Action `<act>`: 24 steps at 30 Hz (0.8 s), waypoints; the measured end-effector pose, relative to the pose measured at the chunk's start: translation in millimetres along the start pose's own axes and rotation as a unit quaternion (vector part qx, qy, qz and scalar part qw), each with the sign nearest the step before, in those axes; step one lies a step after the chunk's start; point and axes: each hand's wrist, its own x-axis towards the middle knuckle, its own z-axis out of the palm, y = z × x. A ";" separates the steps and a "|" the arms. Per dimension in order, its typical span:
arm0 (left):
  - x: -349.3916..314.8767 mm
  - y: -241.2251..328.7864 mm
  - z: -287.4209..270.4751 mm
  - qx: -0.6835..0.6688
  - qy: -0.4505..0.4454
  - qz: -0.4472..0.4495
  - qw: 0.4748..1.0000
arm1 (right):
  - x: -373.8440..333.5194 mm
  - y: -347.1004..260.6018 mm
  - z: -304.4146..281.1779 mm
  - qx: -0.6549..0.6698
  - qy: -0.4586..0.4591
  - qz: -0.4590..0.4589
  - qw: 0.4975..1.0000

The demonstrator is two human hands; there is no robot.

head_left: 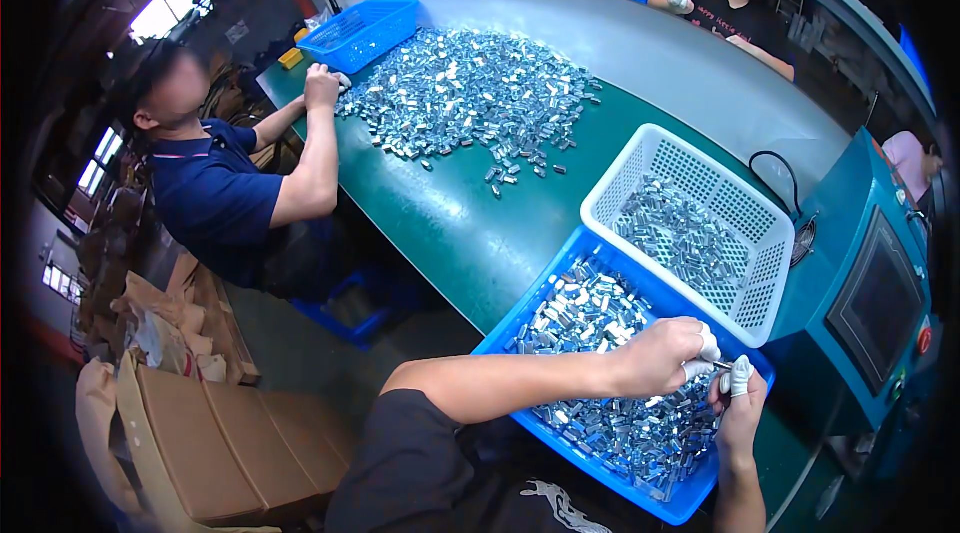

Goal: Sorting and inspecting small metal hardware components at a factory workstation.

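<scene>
Above the blue tray (590, 248) my left hand (660, 358) is closed, with white covers on some fingertips. A small slim metal part (721, 365) shows between its fingertips and those of my right hand (740, 403). My right hand is closed too, with a white cover on its thumb or finger, and its fingertips meet the part from the right. Which fingers bear on the part is too small to make out fully. Under both hands, many shiny short metal pieces (585, 318) fill the tray.
Beyond the tray stands a white perforated basket (615, 168) with similar pieces. At right is a teal machine (820, 293) with a dark screen (877, 283). A large pile of metal pieces (480, 83) covers the far green table (430, 223), beside a blue basket (365, 33). A co-worker (215, 183) sits left.
</scene>
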 end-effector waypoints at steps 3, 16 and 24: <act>-0.4 4.4 2.0 -0.139 -0.018 -0.114 0.983 | -0.8 -5.2 4.3 0.055 -0.032 0.077 0.995; 6.1 23.2 -4.1 0.038 -0.027 -0.170 0.984 | -0.2 -1.0 2.4 0.059 0.024 0.052 0.997; 8.5 10.0 16.6 0.043 0.086 0.044 0.994 | -3.9 -12.3 -1.6 0.095 -0.032 0.106 0.989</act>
